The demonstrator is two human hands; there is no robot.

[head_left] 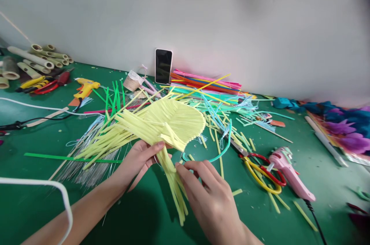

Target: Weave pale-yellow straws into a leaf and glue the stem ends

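Observation:
A pale yellow leaf shape (176,121) made of pipe cleaners laid side by side is in my left hand (141,158). The thumb presses on its base from above, with the other fingers partly hidden beneath. Loose pipe cleaner ends (173,185) hang from the base toward me. My right hand (209,195) is closed, its thumb and forefinger pinched at the right edge of these ends. A teal pipe cleaner (230,133) curves just beyond the right fingers; whether they touch it I cannot tell.
Red-and-yellow-handled scissors (261,172) and a pink glue gun (291,175) lie to the right. A yellow glue gun (86,88), pliers (37,83) and bamboo pieces (43,58) are on the left. A phone (163,66) leans on the wall by coloured pipe cleaners (205,83).

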